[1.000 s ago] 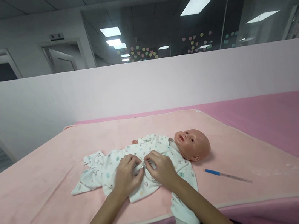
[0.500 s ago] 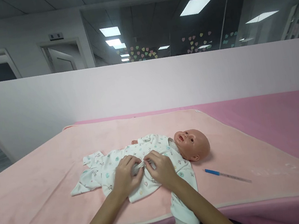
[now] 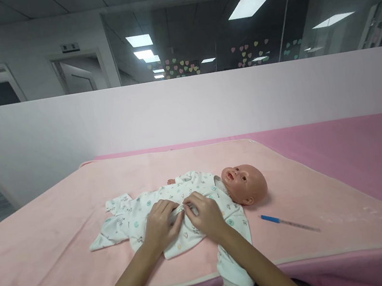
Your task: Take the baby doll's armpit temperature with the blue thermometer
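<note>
A baby doll (image 3: pixel 245 184) lies on its back on a pink blanket (image 3: pixel 63 232), head to the right, dressed in a white patterned romper (image 3: pixel 130 216). My left hand (image 3: pixel 161 226) and my right hand (image 3: pixel 206 214) rest side by side on the doll's belly. Both pinch the front edges of the romper between fingertips, close together at the middle seam. One sleeve of the romper hangs over the near table edge beside my right forearm.
A blue-capped thermometer or thin stick (image 3: pixel 288 224) lies on the blanket right of the doll. The darker pink table cover (image 3: pixel 361 153) extends to the right. A low white wall (image 3: pixel 185 109) runs behind the table, with glass above.
Almost nothing differs; both hands stay pinched on the romper front, with only a slight shift of the view.
</note>
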`<state>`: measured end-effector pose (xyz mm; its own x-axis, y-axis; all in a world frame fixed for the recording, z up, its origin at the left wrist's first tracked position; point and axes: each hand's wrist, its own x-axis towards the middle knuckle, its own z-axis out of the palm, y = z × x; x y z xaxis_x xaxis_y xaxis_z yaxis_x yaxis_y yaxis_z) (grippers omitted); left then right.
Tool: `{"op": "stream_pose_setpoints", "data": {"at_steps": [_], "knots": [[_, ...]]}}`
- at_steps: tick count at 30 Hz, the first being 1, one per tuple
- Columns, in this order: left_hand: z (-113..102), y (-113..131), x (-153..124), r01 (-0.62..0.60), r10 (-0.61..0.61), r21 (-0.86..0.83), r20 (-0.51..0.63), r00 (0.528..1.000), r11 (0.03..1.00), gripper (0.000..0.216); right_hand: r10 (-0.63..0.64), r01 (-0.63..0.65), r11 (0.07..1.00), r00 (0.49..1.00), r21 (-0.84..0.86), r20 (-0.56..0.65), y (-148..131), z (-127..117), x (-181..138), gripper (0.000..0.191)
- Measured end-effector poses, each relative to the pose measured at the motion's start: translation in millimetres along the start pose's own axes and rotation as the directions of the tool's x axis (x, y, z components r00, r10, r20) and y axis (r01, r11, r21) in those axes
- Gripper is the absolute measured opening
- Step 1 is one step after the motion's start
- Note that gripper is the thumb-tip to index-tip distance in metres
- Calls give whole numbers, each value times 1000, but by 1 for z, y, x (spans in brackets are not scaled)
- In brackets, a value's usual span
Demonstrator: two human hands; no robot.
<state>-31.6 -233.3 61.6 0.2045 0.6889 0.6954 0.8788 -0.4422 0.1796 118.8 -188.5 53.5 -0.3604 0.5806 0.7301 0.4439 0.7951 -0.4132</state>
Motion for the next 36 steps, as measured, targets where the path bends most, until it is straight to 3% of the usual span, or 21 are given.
{"op": "stream_pose_setpoints", "data": {"at_steps": [13,20,27,36], "knots": [[-5,-3,4,112,-102,-268,52,993,957,14,-3,4,999,1000,-32,23,-2,-2,1,15],[-11,-2,5,100,-74,-301,96,993,948,20,9,-8,999,1000,-37,14,-1,-1,1,16],[-13,0,7,156,-129,-306,106,986,939,20,22,-21,1000,1000,-16,18,-2,-2,2,16],[-8,-2,5,177,-177,-374,35,984,910,12,6,-6,1000,1000,-26,7,-2,-2,2,17]]}}
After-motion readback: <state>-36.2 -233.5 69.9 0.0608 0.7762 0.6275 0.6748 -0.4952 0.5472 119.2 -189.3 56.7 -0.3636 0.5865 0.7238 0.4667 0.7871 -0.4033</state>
